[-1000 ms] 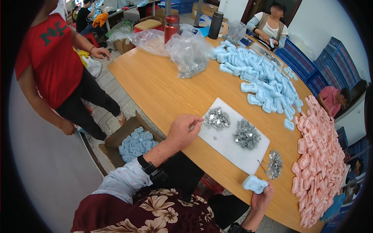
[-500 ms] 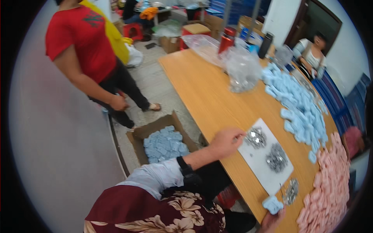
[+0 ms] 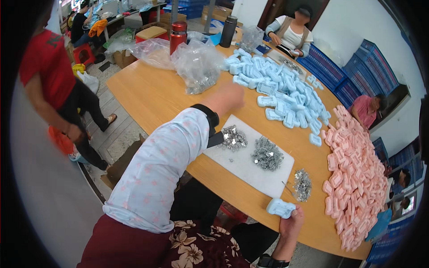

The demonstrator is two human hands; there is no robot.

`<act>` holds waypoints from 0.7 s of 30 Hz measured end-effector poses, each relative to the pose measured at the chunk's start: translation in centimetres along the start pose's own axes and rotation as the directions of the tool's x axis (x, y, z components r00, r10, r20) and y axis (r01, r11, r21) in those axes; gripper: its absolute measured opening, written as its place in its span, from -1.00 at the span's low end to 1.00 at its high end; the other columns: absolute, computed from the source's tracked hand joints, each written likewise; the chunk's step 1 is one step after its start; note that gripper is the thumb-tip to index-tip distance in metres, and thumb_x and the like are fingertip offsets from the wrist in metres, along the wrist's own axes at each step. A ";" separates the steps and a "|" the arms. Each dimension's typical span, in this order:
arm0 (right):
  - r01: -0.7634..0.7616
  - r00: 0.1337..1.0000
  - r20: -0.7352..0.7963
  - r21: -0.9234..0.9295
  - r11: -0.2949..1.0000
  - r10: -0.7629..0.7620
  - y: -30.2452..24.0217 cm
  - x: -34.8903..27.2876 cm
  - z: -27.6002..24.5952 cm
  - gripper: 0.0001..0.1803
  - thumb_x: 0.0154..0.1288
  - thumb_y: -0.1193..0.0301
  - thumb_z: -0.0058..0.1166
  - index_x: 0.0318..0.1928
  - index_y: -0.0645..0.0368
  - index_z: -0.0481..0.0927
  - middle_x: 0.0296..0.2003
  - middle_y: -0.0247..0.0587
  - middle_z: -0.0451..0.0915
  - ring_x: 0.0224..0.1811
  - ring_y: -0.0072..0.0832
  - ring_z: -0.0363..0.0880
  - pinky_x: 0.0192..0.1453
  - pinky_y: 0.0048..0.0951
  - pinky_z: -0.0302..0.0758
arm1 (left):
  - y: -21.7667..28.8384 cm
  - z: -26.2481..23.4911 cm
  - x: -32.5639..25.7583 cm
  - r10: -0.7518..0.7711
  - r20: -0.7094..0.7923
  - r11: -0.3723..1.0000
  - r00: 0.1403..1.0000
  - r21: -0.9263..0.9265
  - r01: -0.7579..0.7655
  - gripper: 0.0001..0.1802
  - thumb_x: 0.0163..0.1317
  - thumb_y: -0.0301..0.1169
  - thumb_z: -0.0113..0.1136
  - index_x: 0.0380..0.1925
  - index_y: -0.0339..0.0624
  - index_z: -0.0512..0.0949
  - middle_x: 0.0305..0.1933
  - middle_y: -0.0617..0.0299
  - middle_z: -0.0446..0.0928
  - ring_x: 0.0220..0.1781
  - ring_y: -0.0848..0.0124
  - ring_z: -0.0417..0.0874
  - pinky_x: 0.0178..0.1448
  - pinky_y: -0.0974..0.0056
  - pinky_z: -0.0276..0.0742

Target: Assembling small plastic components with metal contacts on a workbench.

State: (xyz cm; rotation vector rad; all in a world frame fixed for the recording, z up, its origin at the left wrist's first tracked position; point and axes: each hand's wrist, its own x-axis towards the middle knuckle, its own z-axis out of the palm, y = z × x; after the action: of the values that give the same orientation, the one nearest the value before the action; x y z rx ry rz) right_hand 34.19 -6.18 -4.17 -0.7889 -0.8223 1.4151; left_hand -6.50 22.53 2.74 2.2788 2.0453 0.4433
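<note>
My left hand, smeared by motion, is over the table between a clear plastic bag of small metal parts and a pile of light blue plastic pieces; whether it holds anything is unclear. Near the front edge, my right hand grips one light blue plastic piece. Between the hands lies a white board bearing two heaps of small silvery metal parts. Beside the board is another small metal heap, with a thin rod next to it.
A large heap of pink pieces covers the table's right side. A red flask and a black bottle stand at the back. One person in red stands at left; another sits across the table.
My view has turned rightward. My left hand has moved from the board's left edge to farther over the table, toward the blue pile. My right hand still holds the blue piece.
</note>
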 end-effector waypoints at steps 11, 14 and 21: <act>-0.069 0.997 -0.024 -0.037 0.997 0.068 0.4 -0.3 -2.0 -0.71 0.26 0.42 0.16 -0.08 0.37 0.55 -0.18 -0.11 0.64 -0.10 -0.37 0.61 0.06 -0.32 0.54 | 10.5 -1.2 -10.0 0.428 -0.126 0.777 0.895 -0.454 -0.436 -0.71 0.23 -0.23 0.24 -0.15 -0.17 0.64 -0.08 0.05 0.63 0.08 0.06 0.57 0.15 0.06 0.48; -0.078 0.997 -0.009 0.055 0.995 0.079 0.7 -0.1 -1.2 -0.72 0.28 0.44 0.18 -0.06 0.34 0.55 -0.15 -0.12 0.65 -0.11 -0.41 0.63 0.06 -0.37 0.54 | 13.7 -3.7 -13.2 0.543 -0.144 0.670 0.827 -0.519 -0.531 -0.74 0.20 -0.28 0.25 -0.16 -0.16 0.64 -0.09 0.01 0.62 -0.01 0.03 0.59 0.13 0.06 0.47; -0.106 0.994 0.018 0.033 0.994 0.105 0.0 -0.6 -0.4 -0.82 0.37 0.48 0.07 -0.07 0.28 0.53 -0.19 -0.27 0.59 -0.16 -0.56 0.56 0.00 -0.48 0.50 | 16.8 -4.2 -19.0 0.620 -0.096 0.528 0.778 -0.682 -0.505 -0.74 0.23 -0.40 0.29 -0.09 -0.20 0.62 -0.16 0.07 0.64 -0.11 0.19 0.64 -0.03 0.20 0.55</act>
State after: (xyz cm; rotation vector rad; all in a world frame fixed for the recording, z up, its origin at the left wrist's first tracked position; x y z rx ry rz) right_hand 34.52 -6.75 -4.41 -0.8057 -0.7765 1.5268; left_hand 7.12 1.10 7.08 2.2831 0.7547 0.8346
